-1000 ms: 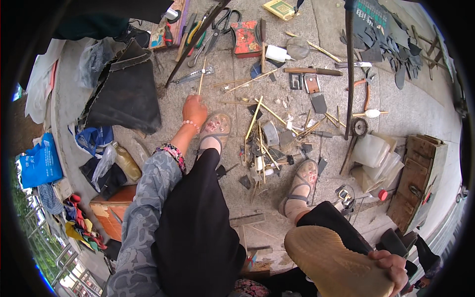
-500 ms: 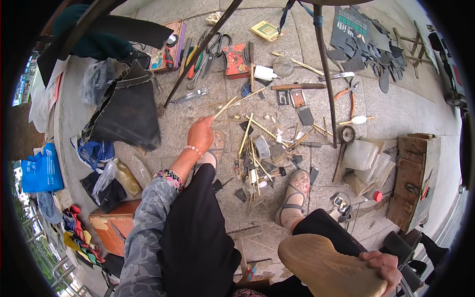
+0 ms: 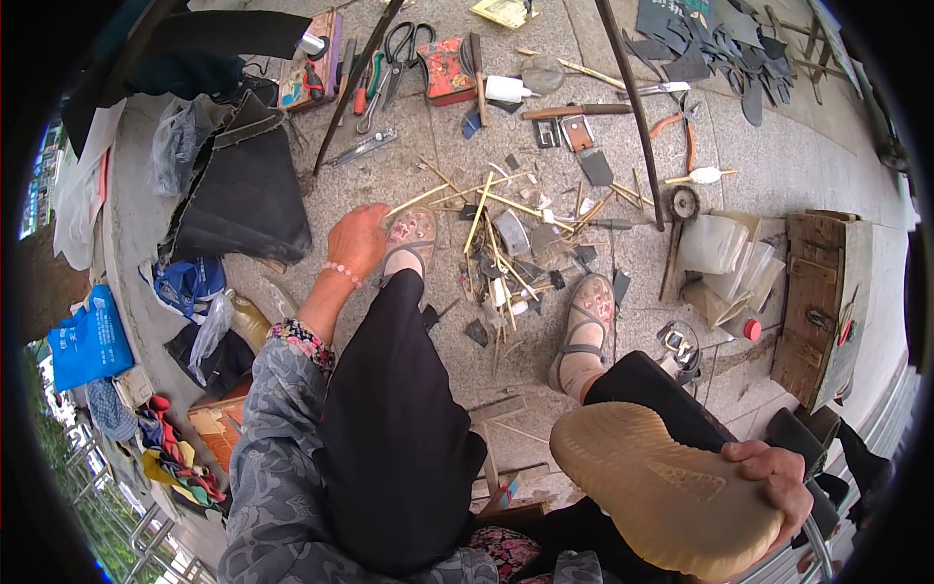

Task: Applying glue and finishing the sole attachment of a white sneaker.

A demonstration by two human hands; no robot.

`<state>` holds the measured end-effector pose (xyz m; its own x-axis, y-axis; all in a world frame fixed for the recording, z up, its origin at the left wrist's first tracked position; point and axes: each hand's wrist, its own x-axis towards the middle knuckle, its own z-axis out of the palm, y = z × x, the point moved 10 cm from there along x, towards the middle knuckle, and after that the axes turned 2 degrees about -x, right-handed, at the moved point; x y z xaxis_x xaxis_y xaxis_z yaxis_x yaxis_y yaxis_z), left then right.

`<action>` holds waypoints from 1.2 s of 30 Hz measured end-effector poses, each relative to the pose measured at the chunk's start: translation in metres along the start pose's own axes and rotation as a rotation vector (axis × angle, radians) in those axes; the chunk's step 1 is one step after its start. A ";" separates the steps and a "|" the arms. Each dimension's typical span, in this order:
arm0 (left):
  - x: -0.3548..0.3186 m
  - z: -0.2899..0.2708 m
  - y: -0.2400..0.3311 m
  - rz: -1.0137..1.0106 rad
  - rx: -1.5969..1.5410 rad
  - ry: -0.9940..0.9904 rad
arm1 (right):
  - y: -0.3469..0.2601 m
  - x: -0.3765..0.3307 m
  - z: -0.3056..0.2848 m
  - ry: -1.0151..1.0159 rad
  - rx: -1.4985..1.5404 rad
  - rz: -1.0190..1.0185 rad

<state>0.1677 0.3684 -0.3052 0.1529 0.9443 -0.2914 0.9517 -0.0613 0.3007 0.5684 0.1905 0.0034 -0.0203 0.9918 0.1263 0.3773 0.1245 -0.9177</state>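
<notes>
R hand (image 3: 778,479), lower right of frame, gripped a shoe (image 3: 662,496) by its heel end, fingers curled over the edge; tan rubber sole faced up, toe pointing left-centre. Shoe sat over the person's black-trousered knee. Just above it, right foot in a patterned sandal (image 3: 587,321) rested flat on the stone paving (image 3: 778,165).

L hand (image 3: 358,240), centre-left, reached down w/ forearm extended from a grey patterned sleeve (image 3: 282,438), bead bracelet at wrist. Fingers bent down at the ground next to the left sandal (image 3: 412,234), touching or nearly touching the end of a thin bamboo stick (image 3: 416,200); couldn't tell if it actually pinched the stick.

Btwn the two feet, centre frame: a scatter of bamboo sticks (image 3: 501,238), small dark rubber scraps and bits of metal, all loose on the ground.

Left of frame: black bag (image 3: 243,190) lying flat, blue plastic bag (image 3: 89,341) at far left edge, orange box (image 3: 219,423) lower left.

Right of frame: wooden box (image 3: 817,292) w/ a latch, clear plastic sheets (image 3: 715,248) just left of it, red cap nearby.

Top of frame, farthest: scissors (image 3: 404,49), red tin (image 3: 446,70), screwdriver-type tools, orange-handled pliers (image 3: 676,131), knife w/ wooden handle (image 3: 574,112). Upper right: pile of dark sole pieces (image 3: 720,49). Two dark thin poles (image 3: 632,107) crossed the top of the view diagonally.
</notes>
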 end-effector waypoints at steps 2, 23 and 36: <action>-0.004 -0.006 0.006 0.032 -0.105 0.048 | -0.002 0.001 0.001 -0.043 0.028 -0.043; -0.010 -0.016 0.023 0.170 0.155 0.129 | -0.016 0.004 0.021 0.084 -0.106 -0.085; 0.004 0.169 0.111 0.262 -0.182 -0.423 | -0.008 0.008 0.025 0.160 0.013 -0.004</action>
<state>0.3193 0.3106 -0.4268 0.5091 0.6894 -0.5152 0.8116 -0.1852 0.5541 0.5427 0.1983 0.0023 0.1261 0.9742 0.1869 0.3656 0.1295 -0.9217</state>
